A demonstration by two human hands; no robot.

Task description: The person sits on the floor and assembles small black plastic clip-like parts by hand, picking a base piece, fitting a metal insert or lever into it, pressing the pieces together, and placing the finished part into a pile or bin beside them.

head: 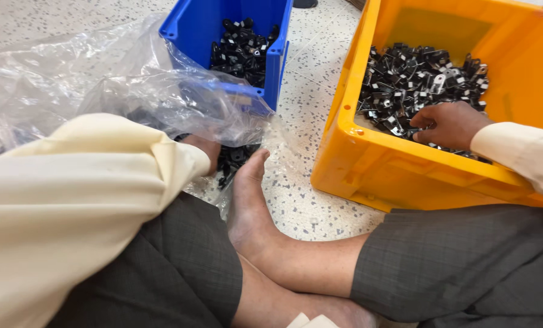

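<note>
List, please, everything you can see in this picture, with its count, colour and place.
yellow crate: one, yellow, on the floor at right.
metal clips in the yellow crate: a heap, black with some silver, too many to count.
blue bin: one, blue, at top centre.
metal clips in the blue bin: many, black.
plastic bag: one, clear and crumpled, at left, lying against the blue bin.
clips in the plastic bag: a small black pile by the foot.
floor: speckled, pale.
foot: bare, centre, legs crossed in grey trousers.
left hand: mostly hidden by a cream sleeve, at the bag's clips.
right hand: in the yellow crate, fingers on the clips.
</note>
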